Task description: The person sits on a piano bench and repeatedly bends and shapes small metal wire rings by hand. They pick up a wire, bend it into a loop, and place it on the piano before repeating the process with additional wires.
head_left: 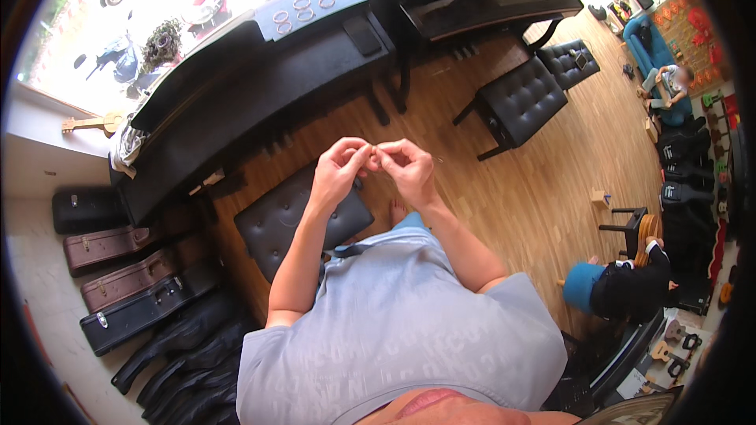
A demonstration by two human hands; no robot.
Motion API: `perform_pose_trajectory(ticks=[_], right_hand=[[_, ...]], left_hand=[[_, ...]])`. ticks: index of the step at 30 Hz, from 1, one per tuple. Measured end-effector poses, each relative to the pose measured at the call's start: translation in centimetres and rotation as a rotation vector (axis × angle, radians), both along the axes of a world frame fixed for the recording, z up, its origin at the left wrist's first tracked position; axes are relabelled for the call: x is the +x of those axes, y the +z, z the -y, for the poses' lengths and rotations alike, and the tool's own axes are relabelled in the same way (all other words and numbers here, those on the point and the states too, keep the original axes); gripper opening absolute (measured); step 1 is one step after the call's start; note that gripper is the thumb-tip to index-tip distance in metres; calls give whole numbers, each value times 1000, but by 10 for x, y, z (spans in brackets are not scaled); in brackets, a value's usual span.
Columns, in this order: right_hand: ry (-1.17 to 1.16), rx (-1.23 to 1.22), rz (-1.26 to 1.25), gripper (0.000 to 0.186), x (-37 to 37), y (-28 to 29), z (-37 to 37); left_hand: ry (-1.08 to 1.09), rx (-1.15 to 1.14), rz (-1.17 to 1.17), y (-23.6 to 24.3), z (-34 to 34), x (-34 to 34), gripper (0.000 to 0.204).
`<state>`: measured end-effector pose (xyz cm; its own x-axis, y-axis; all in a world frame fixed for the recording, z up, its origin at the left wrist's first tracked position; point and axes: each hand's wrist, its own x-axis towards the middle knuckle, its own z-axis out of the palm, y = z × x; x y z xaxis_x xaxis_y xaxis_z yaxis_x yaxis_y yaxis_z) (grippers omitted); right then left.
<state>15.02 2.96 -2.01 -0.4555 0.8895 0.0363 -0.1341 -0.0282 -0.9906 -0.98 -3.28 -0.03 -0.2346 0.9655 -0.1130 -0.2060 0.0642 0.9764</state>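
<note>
Seen from the head camera, a person in a pale grey shirt (409, 323) stands over a black padded piano bench (295, 216), both hands raised and brought together at chest height above the wooden floor (551, 165). The left hand (340, 169) and the right hand (405, 167) meet fingertip to fingertip, each pinched narrow on something very small between them. A thin, pale strand (435, 159), perhaps a wire or string end, pokes out to the right of the right hand; what it is cannot be told for certain at this size.

Judged from the pinch grip, the strand is light, thin and springy, likely to slip or kink if squeezed hard, and best held close to its end between thumb and forefinger, as both hands do here.

Ahead of the hands stands a black piano (260, 71) with its lid shut; a blue-grey mat (311, 8) on top carries 6 small rings. A 2nd padded bench (520, 102) stands to the right, and a 3rd behind it. At the left wall lie 4 hard instrument cases (126, 275), 2 of them brown, with black soft bags beside them. A small ukulele (94, 122) rests on the window sill. At far right, another person sits on a blue sofa (650, 47).
</note>
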Motion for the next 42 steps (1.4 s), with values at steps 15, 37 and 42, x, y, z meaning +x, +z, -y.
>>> perform_pose_trajectory(ticks=[15,37,42], right_hand=[[541,-598,-81,18,15,19,-22],[225,23,385,21,-1,20,-10],[201,50,404,20,-4,11,-13]], left_hand=[[-113,-73,55,13,13,-19,19],[-55,-102,-358,18,24,-15,19],[-24,-85,-411,11,20,-15,19]])
